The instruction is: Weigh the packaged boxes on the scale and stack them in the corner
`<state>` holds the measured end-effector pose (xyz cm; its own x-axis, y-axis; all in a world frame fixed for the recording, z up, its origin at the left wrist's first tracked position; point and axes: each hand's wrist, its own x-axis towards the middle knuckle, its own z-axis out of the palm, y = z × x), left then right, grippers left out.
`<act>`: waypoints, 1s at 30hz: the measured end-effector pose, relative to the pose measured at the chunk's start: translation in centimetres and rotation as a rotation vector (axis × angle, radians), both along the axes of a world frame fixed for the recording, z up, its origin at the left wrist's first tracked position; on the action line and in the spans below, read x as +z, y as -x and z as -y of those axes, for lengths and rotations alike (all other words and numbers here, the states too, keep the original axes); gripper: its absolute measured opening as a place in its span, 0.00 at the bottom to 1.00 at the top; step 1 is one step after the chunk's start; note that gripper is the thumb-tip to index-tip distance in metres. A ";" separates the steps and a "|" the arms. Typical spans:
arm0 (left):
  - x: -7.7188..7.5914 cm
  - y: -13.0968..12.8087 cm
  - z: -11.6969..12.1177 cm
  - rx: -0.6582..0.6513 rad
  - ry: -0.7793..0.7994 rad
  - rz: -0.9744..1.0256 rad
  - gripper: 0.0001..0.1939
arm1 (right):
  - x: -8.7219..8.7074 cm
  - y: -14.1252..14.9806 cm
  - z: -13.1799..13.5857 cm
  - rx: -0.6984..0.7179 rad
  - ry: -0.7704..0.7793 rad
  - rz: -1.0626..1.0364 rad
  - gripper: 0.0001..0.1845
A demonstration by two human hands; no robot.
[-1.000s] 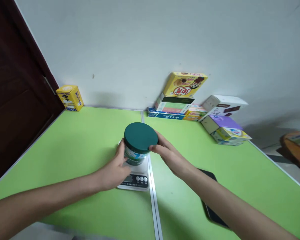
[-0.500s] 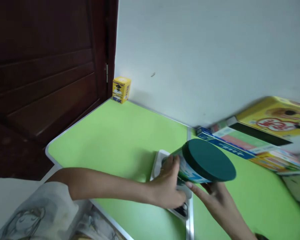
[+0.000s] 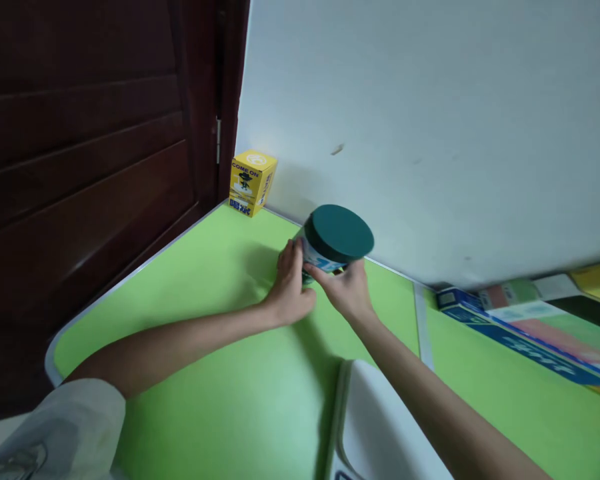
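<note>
Holds a green-lidded tub (image 3: 333, 241) in two hands, gripping the lower left side with the left hand (image 3: 291, 287), fingers curled around it, and clasping the near right side below the lid with the right hand (image 3: 347, 287). Tilts the tub, lid uppermost, near the back edge of the tabletop (image 3: 230, 373), between a yellow box (image 3: 251, 183) at the back left corner and a metal strip (image 3: 423, 327). Cannot tell contact between base and tabletop. Reaches with the right forearm over a white scale (image 3: 375, 413), nearer the front edge. See stacked boxes (image 3: 530, 327) along the back edge, right of the strip.
</note>
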<state>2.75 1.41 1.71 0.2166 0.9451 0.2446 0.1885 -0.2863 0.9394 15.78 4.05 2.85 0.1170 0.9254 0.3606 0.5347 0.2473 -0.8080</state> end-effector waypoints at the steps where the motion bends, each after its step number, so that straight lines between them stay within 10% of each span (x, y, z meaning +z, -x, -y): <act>1: -0.4 0.6 -1.8 0.024 -0.015 -0.005 0.52 | -0.4 0.6 -1.8 -0.010 0.006 -0.023 0.40; 10: -0.3 5.7 -14.0 0.358 0.020 -0.187 0.52 | -2.2 4.9 -15.3 0.044 -0.041 -0.084 0.46; 15: -1.2 7.4 -17.4 0.307 0.100 -0.180 0.52 | -3.9 5.7 -18.9 0.084 -0.122 0.006 0.44; 21: -2.7 6.5 -18.6 0.312 0.078 -0.230 0.55 | -4.0 6.1 -20.0 0.004 -0.057 0.079 0.46; 30: -0.8 5.2 -15.0 0.327 0.159 -0.318 0.51 | -1.5 6.2 -15.9 -0.016 0.272 0.007 0.45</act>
